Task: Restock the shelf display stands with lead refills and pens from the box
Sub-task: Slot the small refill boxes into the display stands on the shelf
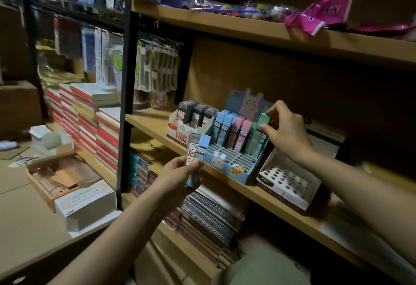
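Lower halves of the pastel refill cases (234,131) — hidden inside the blue display stand (234,163).

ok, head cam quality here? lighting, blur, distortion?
Head view: dim, with dark vignetted corners; wide-angle bends the tan wooden shelf edge; the pastel blue bunny display stand and both hands read fairly sharp; the hanging packets upper left are soft and blurred.

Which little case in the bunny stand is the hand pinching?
The green lead refill case at the far right of the bunny display stand. The right hand pinches its top; the blue and pink cases beside it are untouched.
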A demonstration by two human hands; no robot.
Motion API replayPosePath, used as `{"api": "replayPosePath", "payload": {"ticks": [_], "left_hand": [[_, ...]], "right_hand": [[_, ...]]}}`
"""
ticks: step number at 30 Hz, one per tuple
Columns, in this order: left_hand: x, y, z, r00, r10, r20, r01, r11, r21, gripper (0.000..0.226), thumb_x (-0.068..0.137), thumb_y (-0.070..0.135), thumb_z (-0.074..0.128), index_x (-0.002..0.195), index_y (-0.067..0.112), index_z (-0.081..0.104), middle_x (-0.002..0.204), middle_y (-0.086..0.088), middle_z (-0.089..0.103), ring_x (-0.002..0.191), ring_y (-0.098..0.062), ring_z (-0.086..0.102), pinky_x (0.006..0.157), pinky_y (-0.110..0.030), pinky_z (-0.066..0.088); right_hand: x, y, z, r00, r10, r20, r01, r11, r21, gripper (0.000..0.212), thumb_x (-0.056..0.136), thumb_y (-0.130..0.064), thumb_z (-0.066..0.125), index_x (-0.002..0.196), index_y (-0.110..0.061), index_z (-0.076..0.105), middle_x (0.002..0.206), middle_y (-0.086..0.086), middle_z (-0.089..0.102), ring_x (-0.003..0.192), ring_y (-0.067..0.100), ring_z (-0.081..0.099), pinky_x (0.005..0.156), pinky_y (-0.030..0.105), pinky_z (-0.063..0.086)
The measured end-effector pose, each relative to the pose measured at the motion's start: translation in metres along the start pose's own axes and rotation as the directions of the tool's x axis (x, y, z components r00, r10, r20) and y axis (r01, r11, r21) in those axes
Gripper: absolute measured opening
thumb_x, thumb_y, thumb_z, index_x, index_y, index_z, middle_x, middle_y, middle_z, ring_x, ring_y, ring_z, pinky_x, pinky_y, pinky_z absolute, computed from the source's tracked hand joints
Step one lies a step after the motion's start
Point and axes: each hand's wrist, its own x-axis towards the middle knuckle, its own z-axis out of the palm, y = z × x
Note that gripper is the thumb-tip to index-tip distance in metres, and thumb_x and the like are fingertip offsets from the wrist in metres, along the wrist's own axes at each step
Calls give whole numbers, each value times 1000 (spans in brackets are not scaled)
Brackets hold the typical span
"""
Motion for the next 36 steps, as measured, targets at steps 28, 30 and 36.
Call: {"api": "replayPosePath", "payload": {"ticks": [28, 30, 36], "left_hand": [[4, -7, 7, 999, -10, 41, 8, 999, 47, 30, 91, 17, 63, 119, 10, 55, 107, -12, 60, 87, -20, 60, 57, -24, 53], [2, -7, 9, 998, -17, 58, 15, 999, 42, 29, 91, 17, 62, 119, 10, 55, 105, -11, 61, 85, -20, 60, 56, -23, 54], [-1, -5, 14, 995, -27, 100, 28, 1000, 0, 28, 91, 15, 63, 117, 9, 58, 99, -10, 63, 80, -17, 61, 62, -27, 55]], "right_hand": [[0, 17, 46, 998, 65, 21, -62, 989, -134, 24, 83, -11, 75, 96, -12, 55, 101, 5, 62, 91, 19, 59, 79, 42, 56], [0, 17, 46, 999, 46, 22, -41, 983, -181, 23, 82, -14, 75, 95, -12, 56, 100, 5, 62, 91, 21, 59, 79, 42, 55], [-1, 4, 36, 1000, 7, 30, 3, 949, -314, 34, 88, -28, 70, 117, -14, 60, 113, 4, 53, 97, 20, 58, 80, 29, 48]]}}
